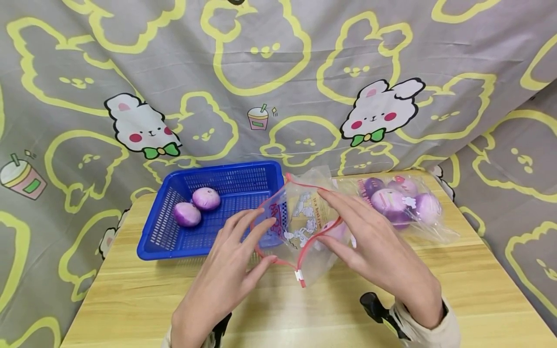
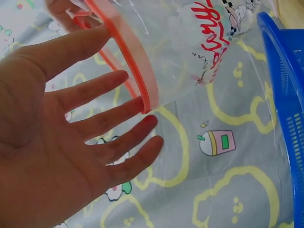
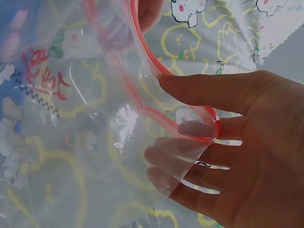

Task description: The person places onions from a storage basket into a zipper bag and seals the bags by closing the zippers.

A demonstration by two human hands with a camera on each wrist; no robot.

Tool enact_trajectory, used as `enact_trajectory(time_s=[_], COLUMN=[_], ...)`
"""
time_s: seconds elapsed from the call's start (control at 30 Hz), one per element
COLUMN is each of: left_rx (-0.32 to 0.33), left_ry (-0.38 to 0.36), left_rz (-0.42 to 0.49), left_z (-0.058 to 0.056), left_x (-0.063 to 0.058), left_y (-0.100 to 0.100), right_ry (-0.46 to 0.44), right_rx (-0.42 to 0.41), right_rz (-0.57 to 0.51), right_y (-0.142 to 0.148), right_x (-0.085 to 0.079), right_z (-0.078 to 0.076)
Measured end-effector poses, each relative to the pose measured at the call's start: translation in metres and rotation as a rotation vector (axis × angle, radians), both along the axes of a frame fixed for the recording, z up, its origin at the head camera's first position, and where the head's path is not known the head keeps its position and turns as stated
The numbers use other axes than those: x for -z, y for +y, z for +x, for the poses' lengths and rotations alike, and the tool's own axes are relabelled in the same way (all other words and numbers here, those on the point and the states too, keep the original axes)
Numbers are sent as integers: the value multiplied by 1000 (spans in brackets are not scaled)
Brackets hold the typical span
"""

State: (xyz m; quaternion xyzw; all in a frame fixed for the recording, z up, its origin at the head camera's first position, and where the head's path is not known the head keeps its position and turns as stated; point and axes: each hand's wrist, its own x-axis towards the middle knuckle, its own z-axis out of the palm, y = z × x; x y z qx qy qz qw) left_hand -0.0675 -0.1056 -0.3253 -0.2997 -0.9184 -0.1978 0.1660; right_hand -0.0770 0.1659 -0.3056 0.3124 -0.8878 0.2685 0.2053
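Both hands are at the mouth of a clear plastic zip bag (image 1: 311, 212) with red edging, a white slider and printed cartoons. Its mouth gapes wide between them. My left hand (image 1: 235, 256) has its fingers spread, and in the left wrist view the thumb tip touches the red edge (image 2: 126, 45). On the other side, my right hand (image 1: 370, 237) lays straight fingers along the bag. The right wrist view shows that thumb at the red rim (image 3: 154, 61) and the fingertips (image 3: 164, 178) through the clear film.
A blue plastic basket (image 1: 152, 241) stands at the left with two purple-white round items (image 1: 206, 198) in it. On the right lies another clear bag (image 1: 439, 232) holding several similar purple items (image 1: 389, 203). A patterned cloth (image 1: 278, 72) hangs behind the wooden table (image 1: 130, 299).
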Motion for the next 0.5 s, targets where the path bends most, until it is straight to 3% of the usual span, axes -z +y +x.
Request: enact_trajectory(time_s=[0.33,0.5], left_rx=[77,96], left_ry=[76,177], left_rz=[188,291], left_z=[2,-3], left_x=[-6,-8], left_y=[-2,-6], right_ry=[-1,5], right_rx=[5,4], right_rz=[2,4], right_y=[3,4], right_x=[1,2], right_z=[-1,-2])
